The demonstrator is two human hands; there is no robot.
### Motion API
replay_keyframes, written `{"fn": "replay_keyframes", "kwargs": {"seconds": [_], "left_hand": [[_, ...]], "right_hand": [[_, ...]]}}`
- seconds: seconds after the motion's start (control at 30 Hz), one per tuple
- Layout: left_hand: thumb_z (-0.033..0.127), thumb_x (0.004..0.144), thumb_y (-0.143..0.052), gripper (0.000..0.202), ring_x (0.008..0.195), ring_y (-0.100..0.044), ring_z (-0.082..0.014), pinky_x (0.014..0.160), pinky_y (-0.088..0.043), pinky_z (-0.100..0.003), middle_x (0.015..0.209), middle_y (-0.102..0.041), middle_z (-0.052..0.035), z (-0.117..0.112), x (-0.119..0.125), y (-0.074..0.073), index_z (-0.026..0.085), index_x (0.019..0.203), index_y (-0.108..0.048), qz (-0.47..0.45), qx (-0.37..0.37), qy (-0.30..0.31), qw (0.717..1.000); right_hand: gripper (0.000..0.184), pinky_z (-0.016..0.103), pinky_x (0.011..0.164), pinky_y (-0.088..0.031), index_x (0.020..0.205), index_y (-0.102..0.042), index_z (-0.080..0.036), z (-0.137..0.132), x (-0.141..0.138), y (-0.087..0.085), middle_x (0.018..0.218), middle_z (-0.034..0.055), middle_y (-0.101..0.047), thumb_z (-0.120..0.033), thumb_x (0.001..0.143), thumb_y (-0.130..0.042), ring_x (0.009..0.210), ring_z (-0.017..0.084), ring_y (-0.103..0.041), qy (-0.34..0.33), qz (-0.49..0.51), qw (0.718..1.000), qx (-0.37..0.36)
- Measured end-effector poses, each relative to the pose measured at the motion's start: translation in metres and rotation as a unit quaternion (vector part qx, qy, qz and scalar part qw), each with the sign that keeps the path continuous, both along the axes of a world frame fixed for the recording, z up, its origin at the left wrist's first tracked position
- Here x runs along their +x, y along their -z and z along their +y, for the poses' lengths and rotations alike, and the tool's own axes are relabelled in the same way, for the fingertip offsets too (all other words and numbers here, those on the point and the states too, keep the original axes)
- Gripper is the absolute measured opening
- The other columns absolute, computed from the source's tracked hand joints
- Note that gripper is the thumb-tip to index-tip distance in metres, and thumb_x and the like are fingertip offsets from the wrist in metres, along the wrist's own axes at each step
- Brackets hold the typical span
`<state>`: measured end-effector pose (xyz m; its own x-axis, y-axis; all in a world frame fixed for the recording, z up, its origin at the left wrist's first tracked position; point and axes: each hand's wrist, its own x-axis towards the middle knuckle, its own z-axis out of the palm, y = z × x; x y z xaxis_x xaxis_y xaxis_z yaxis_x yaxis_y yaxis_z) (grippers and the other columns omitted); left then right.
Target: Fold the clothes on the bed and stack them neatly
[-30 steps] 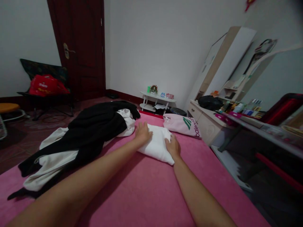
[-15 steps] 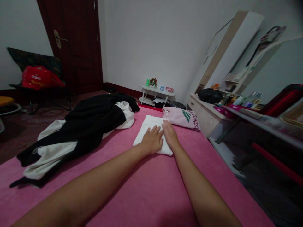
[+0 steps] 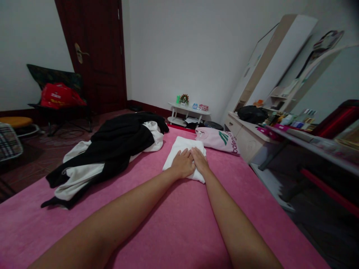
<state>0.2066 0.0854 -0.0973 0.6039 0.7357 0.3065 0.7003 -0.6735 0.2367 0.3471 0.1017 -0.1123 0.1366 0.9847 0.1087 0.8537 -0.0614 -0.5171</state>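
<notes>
In the head view, the person's 2 hands lie palm down on a folded white cloth item (image 3: 182,142), which rests on a pink bed cover (image 3: 165,220). The left hand (image 3: 183,164) is flat on its near middle, fingers extended and slightly apart; the right hand (image 3: 199,158) lies flat toward its right side, fingers close together. The 2 hands seem to touch at the thumbs, and neither is gripping anything.

Just beyond the right hand, to its right, is a folded pink garment (image 3: 213,137) with a green emblem and dark lettering. Left of the left hand, well apart, spreads a loose heap of black clothing (image 3: 123,136), with white fabric (image 3: 154,136) showing at its far right end.

The white item looks light, soft and limp, with little risk of slipping or breaking; its layers could shift or unfold if lifted by 1 corner. The better hold would likely be from the 2 sides, left of the left hand and right of the right hand, fingers underneath and thumbs on top.
</notes>
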Motion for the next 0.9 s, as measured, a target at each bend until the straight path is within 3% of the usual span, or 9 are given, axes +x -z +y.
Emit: {"fn": "replay_keyframes", "kwargs": {"seconds": [0.2, 0.37, 0.53, 0.67, 0.77, 0.9], "left_hand": [[0.039, 0.093, -0.030, 0.059, 0.143, -0.021, -0.0280, 0.116, -0.020, -0.048, 0.155, -0.026, -0.0097, 0.010, -0.006, -0.004, 0.016, 0.147, -0.030, -0.004, -0.037, 0.001, 0.999], [0.048, 0.096, -0.022, 0.061, 0.144, -0.020, -0.0248, 0.116, -0.020, -0.042, 0.156, -0.023, -0.0106, 0.032, -0.028, -0.001, 0.017, 0.147, -0.030, -0.023, -0.109, -0.043, 0.993], [0.052, 0.096, -0.017, 0.062, 0.144, -0.020, -0.0242, 0.116, -0.019, -0.041, 0.155, -0.025, -0.0107, 0.040, -0.037, 0.007, 0.018, 0.147, -0.031, -0.032, -0.108, -0.055, 0.992], [0.050, 0.097, -0.017, 0.061, 0.144, -0.021, -0.0236, 0.116, -0.021, -0.042, 0.155, -0.025, -0.0099, 0.041, -0.033, 0.011, 0.018, 0.148, -0.027, -0.033, -0.092, -0.056, 0.994], [0.040, 0.097, -0.019, 0.057, 0.143, -0.022, -0.0208, 0.116, -0.021, -0.040, 0.154, -0.027, -0.0094, 0.044, -0.032, 0.013, 0.017, 0.148, -0.027, -0.037, -0.081, -0.048, 0.995], [0.040, 0.098, -0.017, 0.057, 0.143, -0.023, -0.0214, 0.116, -0.021, -0.041, 0.153, -0.029, -0.0123, 0.044, -0.032, 0.014, 0.013, 0.146, -0.032, -0.033, -0.087, -0.064, 0.994]], "right_hand": [[0.059, 0.049, 0.117, -0.010, 0.150, -0.023, -0.027, 0.000, 0.002, 0.001, 0.159, -0.0032, -0.009, -0.050, 0.097, -0.009, 0.146, 0.018, -0.003, 0.057, -0.075, 0.995, -0.033], [0.063, 0.055, 0.116, -0.007, 0.150, -0.022, -0.024, -0.004, 0.007, -0.001, 0.159, -0.0031, -0.007, -0.054, 0.095, -0.015, 0.146, 0.023, -0.003, 0.082, -0.080, 0.992, -0.046], [0.061, 0.063, 0.112, -0.009, 0.145, -0.037, -0.020, -0.016, 0.000, -0.028, 0.157, 0.0041, -0.018, -0.052, 0.094, -0.025, 0.145, 0.029, -0.009, 0.081, -0.081, 0.991, -0.062], [0.062, 0.057, 0.114, -0.003, 0.142, -0.041, -0.022, -0.019, -0.034, -0.049, 0.155, 0.0044, -0.026, -0.056, 0.095, -0.021, 0.146, 0.024, -0.009, -0.014, -0.059, 0.998, 0.021], [0.068, 0.053, 0.115, -0.004, 0.147, -0.032, -0.023, -0.010, -0.051, -0.042, 0.157, 0.0034, -0.020, -0.061, 0.094, -0.016, 0.146, 0.022, -0.008, -0.062, -0.030, 0.998, -0.007], [0.068, 0.051, 0.116, -0.003, 0.148, -0.028, -0.026, 0.010, -0.041, -0.021, 0.159, 0.0001, -0.012, -0.063, 0.092, -0.017, 0.146, 0.022, -0.004, -0.028, -0.044, 0.998, -0.042]]}}
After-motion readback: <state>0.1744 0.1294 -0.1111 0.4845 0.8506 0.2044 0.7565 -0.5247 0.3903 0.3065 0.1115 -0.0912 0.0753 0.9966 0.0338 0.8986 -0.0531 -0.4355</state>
